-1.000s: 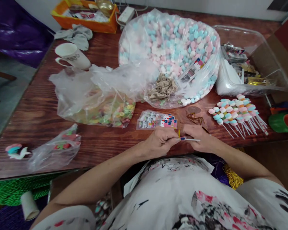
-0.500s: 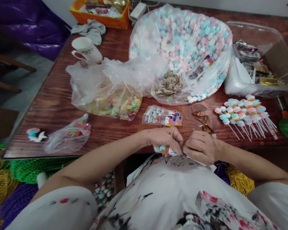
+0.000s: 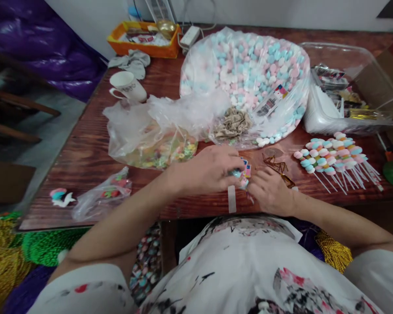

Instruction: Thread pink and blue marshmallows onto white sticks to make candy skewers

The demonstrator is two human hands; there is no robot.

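Between my hands is a small clear packet (image 3: pixel 243 180) holding pink and blue marshmallows, slightly blurred and partly covered by fingers. My left hand (image 3: pixel 212 170) has its fingers and thumb closed around the upper end. My right hand (image 3: pixel 271 192) grips the lower end with curled fingers. Beneath my left hand, printed wrappers (image 3: pixel 248 169) lie mostly hidden, only their colourful corners showing. Gold twist ties (image 3: pixel 275 163) rest just beyond my right hand. Farther right lies a pile of marshmallow skewers (image 3: pixel 329 155) on white sticks.
A big clear bag of marshmallows (image 3: pixel 249 65) takes up the back, with a crumpled cloth (image 3: pixel 233 123) before it. Left of it are a bag of gummies (image 3: pixel 160 150), a mug (image 3: pixel 128 86) and an orange box (image 3: pixel 147 46). A clear plastic bin (image 3: pixel 347 117) stands at right.
Both hands have moved from the table's front edge forward over the tabletop, carrying the packet. My left hand now covers most of the wrappers. A pale strip shows near the edge.
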